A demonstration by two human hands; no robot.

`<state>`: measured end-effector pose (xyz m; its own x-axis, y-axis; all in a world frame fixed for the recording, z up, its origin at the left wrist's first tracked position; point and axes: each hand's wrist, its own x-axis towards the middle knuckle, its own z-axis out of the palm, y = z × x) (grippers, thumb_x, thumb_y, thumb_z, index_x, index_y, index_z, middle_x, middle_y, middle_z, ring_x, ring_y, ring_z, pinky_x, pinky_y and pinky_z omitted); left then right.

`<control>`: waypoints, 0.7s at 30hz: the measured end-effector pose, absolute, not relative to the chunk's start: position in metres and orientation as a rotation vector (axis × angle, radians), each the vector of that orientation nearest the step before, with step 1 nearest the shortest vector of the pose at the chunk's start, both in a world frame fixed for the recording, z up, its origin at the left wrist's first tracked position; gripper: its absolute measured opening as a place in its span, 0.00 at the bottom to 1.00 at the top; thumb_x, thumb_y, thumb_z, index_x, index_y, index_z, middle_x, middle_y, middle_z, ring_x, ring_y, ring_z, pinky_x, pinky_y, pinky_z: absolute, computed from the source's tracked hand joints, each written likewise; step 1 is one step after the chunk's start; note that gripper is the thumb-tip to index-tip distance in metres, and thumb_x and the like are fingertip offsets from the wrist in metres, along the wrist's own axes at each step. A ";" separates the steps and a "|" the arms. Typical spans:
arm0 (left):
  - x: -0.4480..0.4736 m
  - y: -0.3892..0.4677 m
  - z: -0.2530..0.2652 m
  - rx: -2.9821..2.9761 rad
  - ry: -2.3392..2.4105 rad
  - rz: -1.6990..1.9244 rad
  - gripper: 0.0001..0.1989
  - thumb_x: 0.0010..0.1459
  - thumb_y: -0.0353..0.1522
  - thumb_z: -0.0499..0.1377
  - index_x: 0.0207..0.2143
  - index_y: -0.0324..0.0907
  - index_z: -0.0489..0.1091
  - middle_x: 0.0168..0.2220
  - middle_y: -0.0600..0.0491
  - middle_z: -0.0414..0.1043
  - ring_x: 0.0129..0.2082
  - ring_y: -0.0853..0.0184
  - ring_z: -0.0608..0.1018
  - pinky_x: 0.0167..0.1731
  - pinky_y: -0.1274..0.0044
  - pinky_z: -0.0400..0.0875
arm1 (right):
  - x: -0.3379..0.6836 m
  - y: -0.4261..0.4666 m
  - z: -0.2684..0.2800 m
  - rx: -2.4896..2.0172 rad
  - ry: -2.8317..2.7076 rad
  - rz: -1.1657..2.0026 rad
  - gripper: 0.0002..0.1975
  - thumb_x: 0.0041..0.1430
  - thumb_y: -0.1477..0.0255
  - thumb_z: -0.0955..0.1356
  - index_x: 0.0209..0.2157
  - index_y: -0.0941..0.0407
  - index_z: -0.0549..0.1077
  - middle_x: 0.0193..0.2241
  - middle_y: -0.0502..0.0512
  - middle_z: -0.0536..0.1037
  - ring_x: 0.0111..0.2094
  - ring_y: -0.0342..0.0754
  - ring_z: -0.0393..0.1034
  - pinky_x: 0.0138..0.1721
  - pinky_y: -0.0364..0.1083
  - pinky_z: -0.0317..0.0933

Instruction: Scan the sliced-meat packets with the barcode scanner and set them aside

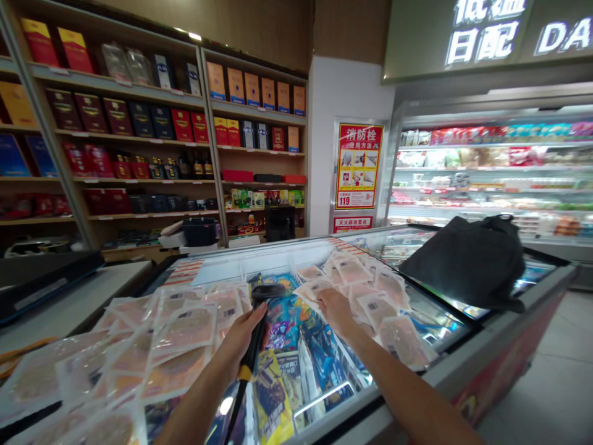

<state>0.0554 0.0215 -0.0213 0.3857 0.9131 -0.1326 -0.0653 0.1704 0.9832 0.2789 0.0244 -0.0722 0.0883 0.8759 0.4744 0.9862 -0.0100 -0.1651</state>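
My left hand (243, 334) is wrapped round the handle of a black handheld barcode scanner (269, 290), its cable trailing down towards me. The scanner head is above the chest freezer's opening. To the right, my right hand (336, 312) pinches the edge of a clear flat food packet (311, 288), whose contents I cannot make out. More of these flat packets (185, 334) with barcode labels lie in overlapping piles on the left, and a second pile (384, 296) lies on the freezer glass beside my right hand. Between my hands, colourful frozen-food bags (282, 327) show inside the freezer.
A black bag (467, 259) rests on the freezer lid at right. Shelves of boxed goods (152, 120) line the back left wall. A refrigerated display (491, 179) stands at the far right, and a counter (115, 281) adjoins the freezer on the left.
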 end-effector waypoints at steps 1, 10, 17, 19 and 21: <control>0.056 0.022 -0.021 1.189 0.922 0.849 0.19 0.42 0.47 0.54 0.20 0.38 0.64 0.13 0.58 0.64 0.10 0.76 0.63 0.12 0.83 0.55 | 0.278 0.025 -0.073 -1.878 -1.829 -0.297 0.07 0.50 0.71 0.61 0.29 0.56 0.69 0.32 0.53 0.72 0.37 0.45 0.63 0.38 0.41 0.52; 0.065 0.025 -0.027 1.238 0.851 0.829 0.19 0.44 0.47 0.53 0.19 0.39 0.62 0.11 0.58 0.63 0.10 0.76 0.62 0.12 0.83 0.55 | 0.285 0.027 -0.061 -2.235 -1.571 -0.159 0.22 0.44 0.60 0.63 0.39 0.61 0.66 0.34 0.62 0.72 0.40 0.53 0.64 0.38 0.46 0.55; 0.047 0.014 -0.013 1.148 0.836 0.840 0.16 0.44 0.45 0.54 0.23 0.39 0.63 0.14 0.58 0.64 0.11 0.76 0.63 0.11 0.84 0.55 | 0.289 0.050 -0.064 -1.977 -1.376 0.199 0.19 0.36 0.68 0.67 0.34 0.59 0.68 0.31 0.57 0.74 0.34 0.50 0.67 0.32 0.44 0.57; 0.043 0.012 -0.009 1.108 0.819 0.833 0.16 0.44 0.44 0.55 0.25 0.39 0.63 0.15 0.58 0.64 0.11 0.76 0.64 0.11 0.84 0.55 | 0.291 0.052 -0.067 -1.752 -1.232 0.321 0.14 0.40 0.69 0.64 0.33 0.59 0.69 0.27 0.54 0.75 0.30 0.48 0.68 0.29 0.43 0.58; 0.042 0.011 -0.007 1.084 0.781 0.837 0.17 0.44 0.45 0.55 0.26 0.39 0.63 0.16 0.58 0.65 0.11 0.76 0.64 0.12 0.84 0.56 | 0.291 0.052 -0.070 -1.547 -1.071 0.378 0.16 0.43 0.68 0.63 0.35 0.59 0.68 0.27 0.53 0.75 0.30 0.48 0.67 0.28 0.44 0.59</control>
